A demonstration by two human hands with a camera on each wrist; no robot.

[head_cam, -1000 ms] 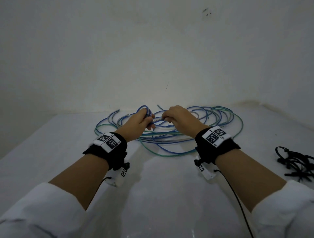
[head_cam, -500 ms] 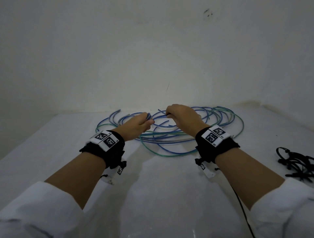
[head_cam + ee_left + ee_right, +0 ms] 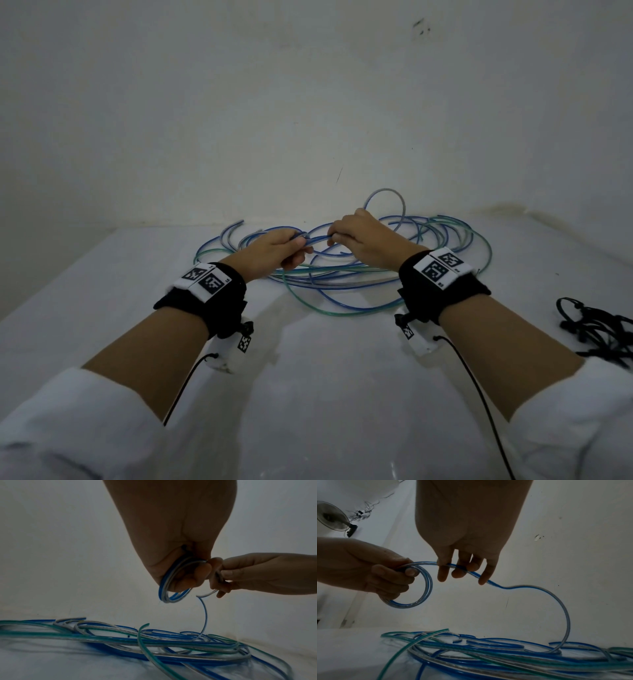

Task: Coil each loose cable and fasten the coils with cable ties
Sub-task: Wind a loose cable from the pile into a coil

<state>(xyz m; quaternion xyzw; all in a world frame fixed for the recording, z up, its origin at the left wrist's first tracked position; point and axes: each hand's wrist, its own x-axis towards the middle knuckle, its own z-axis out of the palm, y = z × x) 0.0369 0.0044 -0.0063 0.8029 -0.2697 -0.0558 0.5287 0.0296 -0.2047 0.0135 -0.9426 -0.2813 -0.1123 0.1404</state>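
A blue-and-clear cable runs between my two hands above the table. My left hand grips a small coil of it, a couple of turns wide. Close to the coil, my right hand pinches the same cable between thumb and fingers. Behind that hand the cable arcs up and drops into the loose pile of blue, clear and green cables. Black cable ties lie in a heap at the right edge.
The white table meets a plain wall just behind the pile. Thin black camera leads trail from both wrists over the near part of the table. A fan stands far off to the left.
My hands have drawn together again and risen a little. An arc of blue cable has lifted out of the pile behind my right hand.
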